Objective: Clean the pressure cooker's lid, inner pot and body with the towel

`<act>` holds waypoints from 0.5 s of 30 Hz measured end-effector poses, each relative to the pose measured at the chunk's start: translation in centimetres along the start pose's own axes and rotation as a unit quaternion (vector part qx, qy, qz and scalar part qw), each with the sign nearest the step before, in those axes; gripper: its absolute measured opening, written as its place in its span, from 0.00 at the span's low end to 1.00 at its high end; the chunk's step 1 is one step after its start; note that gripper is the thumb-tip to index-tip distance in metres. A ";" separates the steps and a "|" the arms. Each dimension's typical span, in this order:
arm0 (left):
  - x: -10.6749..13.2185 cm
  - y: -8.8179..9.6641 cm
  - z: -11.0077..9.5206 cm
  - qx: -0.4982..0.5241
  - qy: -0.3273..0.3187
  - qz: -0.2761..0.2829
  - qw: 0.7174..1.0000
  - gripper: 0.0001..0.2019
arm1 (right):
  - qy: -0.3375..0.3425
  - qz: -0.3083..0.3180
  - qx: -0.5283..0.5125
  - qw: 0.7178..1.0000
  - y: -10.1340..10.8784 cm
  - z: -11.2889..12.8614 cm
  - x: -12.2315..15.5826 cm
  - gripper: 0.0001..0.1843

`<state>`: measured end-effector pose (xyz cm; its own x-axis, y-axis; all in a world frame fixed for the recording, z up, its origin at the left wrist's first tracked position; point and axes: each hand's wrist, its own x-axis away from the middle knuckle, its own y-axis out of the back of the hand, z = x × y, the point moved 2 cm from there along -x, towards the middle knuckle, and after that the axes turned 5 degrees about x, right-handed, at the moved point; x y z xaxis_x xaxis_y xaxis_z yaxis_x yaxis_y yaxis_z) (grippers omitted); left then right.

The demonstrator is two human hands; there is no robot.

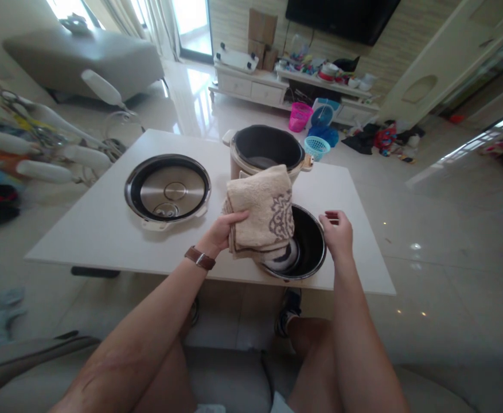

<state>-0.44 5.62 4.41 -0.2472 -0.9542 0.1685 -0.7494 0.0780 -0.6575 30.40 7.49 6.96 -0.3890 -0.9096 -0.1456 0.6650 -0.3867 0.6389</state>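
My left hand [225, 228] grips a folded beige towel [263, 209] with a grey pattern, held over the left side of a dark inner pot [311, 246] near the table's front edge. My right hand [338, 232] rests on the pot's right rim, fingers curled around it. Behind the towel stands the cooker body [268, 150], open and beige with a dark interior. Its round lid [167, 191] lies upside down on the table to the left.
The white table [105, 229] stands on a glossy tiled floor. A drying rack [40, 143] with clothes is at the left. A grey sofa, a white TV cabinet [251, 86] and small plastic baskets [315, 146] are beyond. My knees are below the table edge.
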 end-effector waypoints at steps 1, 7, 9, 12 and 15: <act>0.0 0.4 -0.6 0.017 -0.010 -0.024 1.000 0.25 | -0.032 0.023 0.058 0.998 0.2 -1.2 -0.3 0.18; 0.3 1.9 -2.5 0.062 -0.108 -0.105 0.987 0.25 | -0.059 0.127 0.160 0.977 -0.2 -4.6 -0.3 0.15; 0.3 1.9 -2.5 0.067 -0.129 -0.113 0.983 0.26 | -0.058 0.134 0.119 0.982 -0.6 -4.3 0.0 0.18; 0.3 1.9 -2.3 0.057 -0.160 -0.131 0.977 0.29 | -0.046 0.119 0.008 0.992 -0.9 -3.1 0.4 0.22; 0.6 2.3 -2.2 0.000 -0.229 -0.166 0.959 0.33 | -0.026 0.078 -0.082 0.993 -0.8 -1.6 0.9 0.24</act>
<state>-3.66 5.90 4.65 0.3018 -0.9529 0.0285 -0.7395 -0.2529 -0.6239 30.52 6.70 5.10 -0.3019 -0.9533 -0.0129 0.8131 -0.2645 0.5186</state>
